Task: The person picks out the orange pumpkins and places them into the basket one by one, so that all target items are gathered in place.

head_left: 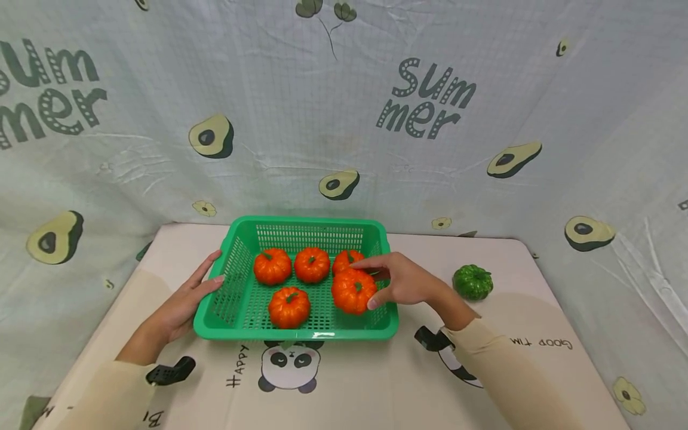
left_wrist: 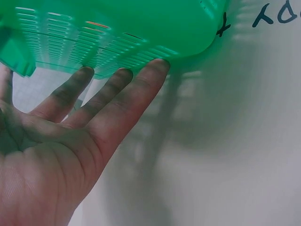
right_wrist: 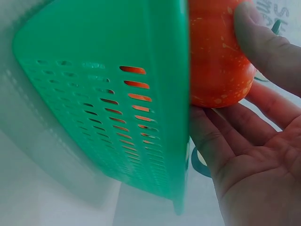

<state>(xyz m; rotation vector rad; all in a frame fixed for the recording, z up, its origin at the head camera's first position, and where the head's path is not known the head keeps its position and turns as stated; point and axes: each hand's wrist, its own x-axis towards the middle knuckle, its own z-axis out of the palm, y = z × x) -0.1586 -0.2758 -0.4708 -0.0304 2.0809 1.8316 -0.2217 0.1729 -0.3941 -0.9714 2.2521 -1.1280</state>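
A green plastic basket (head_left: 252, 334) holds several small orange pumpkins (head_left: 289, 307) with green stems. At its right side, my right hand (head_left: 400, 279) grips another orange pumpkin (head_left: 353, 291) between thumb and fingers. The right wrist view shows this held pumpkin (right_wrist: 218, 56) at the level of the basket rim (right_wrist: 169, 94). It partly covers a pumpkin (head_left: 346, 259) behind it. My left hand (head_left: 185, 301) is at the left side of the basket, its fingers extended. In the left wrist view, straight fingertips (left_wrist: 155, 68) touch or nearly touch the slotted basket wall (left_wrist: 117, 52).
A green pumpkin (head_left: 473, 282) sits on the table to the right of the basket. The pale tablecloth (head_left: 355, 388) carries panda prints and lettering. Behind the table hangs a white curtain (head_left: 269, 89) with avocado prints.
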